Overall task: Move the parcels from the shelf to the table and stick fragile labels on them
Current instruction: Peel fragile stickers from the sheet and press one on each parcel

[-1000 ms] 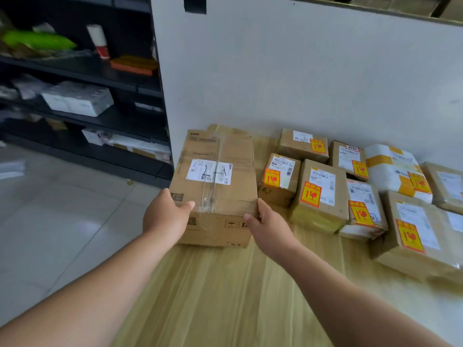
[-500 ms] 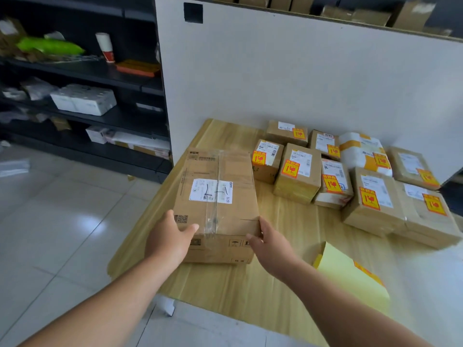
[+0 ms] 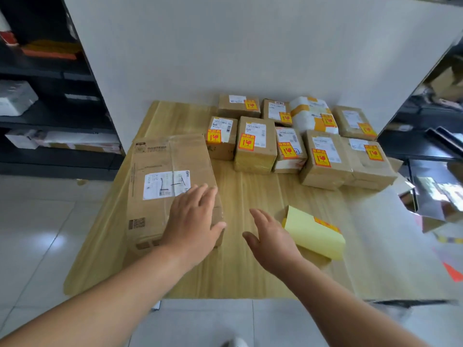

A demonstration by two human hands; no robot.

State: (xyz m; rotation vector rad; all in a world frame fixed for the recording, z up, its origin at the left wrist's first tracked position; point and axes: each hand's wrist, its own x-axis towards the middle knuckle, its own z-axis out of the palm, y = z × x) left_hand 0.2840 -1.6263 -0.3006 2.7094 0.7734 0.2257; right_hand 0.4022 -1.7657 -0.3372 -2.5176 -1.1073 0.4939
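One wooden table [image 3: 250, 259] holds it all. At its left edge lies the big brown parcel [image 3: 170, 189], long side pointing away, with the left hand [image 3: 193, 221] flat and open on its near corner. Just right of the empty, open right hand [image 3: 271, 240], much nearer, lies the yellow label sheet [image 3: 313, 236].

Large brown parcel [image 3: 172, 186], white shipping label, unlabelled, flat at table's left edge, nine fragile-stickered parcels [image 3: 255, 144] clustered along far edge, yellow label sheet [image 3: 314, 234] near right.
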